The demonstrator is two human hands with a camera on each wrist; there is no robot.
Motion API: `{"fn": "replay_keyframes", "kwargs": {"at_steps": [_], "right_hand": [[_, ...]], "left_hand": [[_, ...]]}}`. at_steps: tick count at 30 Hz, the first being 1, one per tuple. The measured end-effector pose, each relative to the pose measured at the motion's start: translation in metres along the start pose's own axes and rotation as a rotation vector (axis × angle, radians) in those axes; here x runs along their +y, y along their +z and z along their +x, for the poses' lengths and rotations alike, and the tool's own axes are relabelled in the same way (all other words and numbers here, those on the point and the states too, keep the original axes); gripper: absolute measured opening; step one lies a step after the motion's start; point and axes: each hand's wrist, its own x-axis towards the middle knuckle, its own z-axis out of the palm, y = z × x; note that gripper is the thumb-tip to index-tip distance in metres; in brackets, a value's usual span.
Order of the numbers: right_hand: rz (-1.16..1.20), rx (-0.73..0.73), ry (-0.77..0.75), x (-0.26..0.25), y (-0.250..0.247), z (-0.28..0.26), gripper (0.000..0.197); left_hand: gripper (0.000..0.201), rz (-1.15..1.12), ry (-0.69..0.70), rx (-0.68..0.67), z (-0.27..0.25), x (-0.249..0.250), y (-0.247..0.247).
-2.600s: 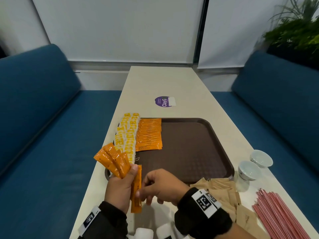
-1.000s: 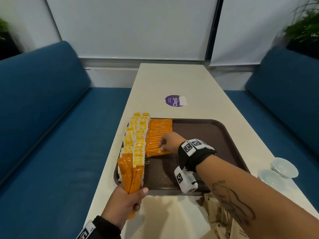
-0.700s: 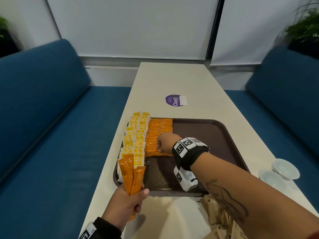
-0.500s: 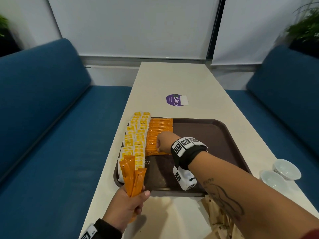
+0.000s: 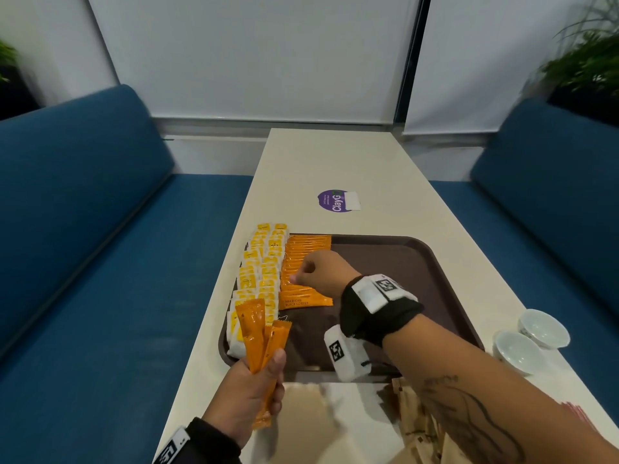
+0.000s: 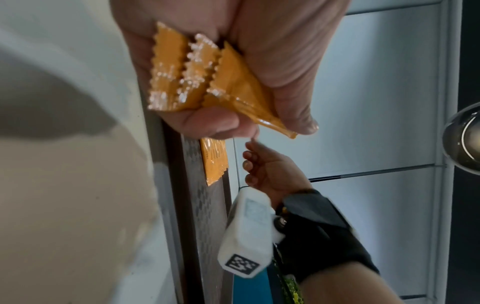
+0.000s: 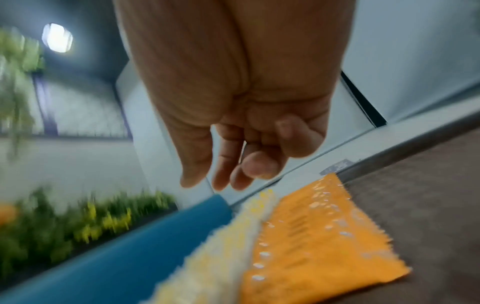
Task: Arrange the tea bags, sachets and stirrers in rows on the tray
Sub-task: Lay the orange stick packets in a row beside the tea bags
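A brown tray (image 5: 418,262) lies on the table. Along its left side run rows of yellow-and-white tea bags (image 5: 261,272), and beside them a row of orange sachets (image 5: 301,262). My right hand (image 5: 315,272) hovers just above that orange row (image 7: 311,246), fingers loosely curled (image 7: 228,164) and holding nothing. My left hand (image 5: 249,393) grips a small bundle of orange sachets (image 5: 261,343) upright at the tray's near left corner. The left wrist view shows their crimped ends (image 6: 182,76) in my palm.
Brown paper sachets (image 5: 415,426) lie on the table near me, partly under my right forearm. Two white cups (image 5: 517,351) stand right of the tray, with red stirrers (image 5: 579,416) just showing. A purple sticker (image 5: 336,200) lies beyond the tray. Blue benches flank the table.
My right hand drew a sachet from the left hand's bundle, carried it to the near end of the orange row and let it go. The left hand moved up to the tray's corner.
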Motion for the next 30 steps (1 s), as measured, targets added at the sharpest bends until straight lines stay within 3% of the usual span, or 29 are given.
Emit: {"fn": "replay_keyframes", "kwargs": {"at_steps": [3,6,12,20,25,28,30], "right_hand": [[0.332,-0.136,-0.043,-0.010,-0.006,-0.042,0.026],[0.497,-0.290,-0.109,-0.012,-0.003,-0.073,0.009],[0.680,-0.171,-0.185,0.008,0.002,-0.110,0.013],[0.827,0.040,-0.202,0.039,0.006,-0.135,0.034],[0.827,0.142,-0.044,0.039,0.010,-0.137,0.028],[0.929,0.042,0.066,0.035,0.016,-0.136,0.022],[0.918,-0.058,0.058,0.028,0.022,-0.135,0.014]], "left_hand": [[0.040,-0.027,0.020,-0.049,-0.002,0.003,0.003],[0.037,-0.047,0.057,-0.086,-0.005,0.003,0.008],[0.047,-0.084,0.060,-0.135,-0.015,0.007,0.014],[0.017,0.069,0.108,-0.142,-0.023,0.012,0.013],[0.012,0.169,0.233,-0.022,-0.020,0.012,0.019],[0.015,0.157,0.274,0.036,-0.018,0.013,0.022],[0.015,0.160,0.285,0.049,-0.017,0.014,0.024]]}}
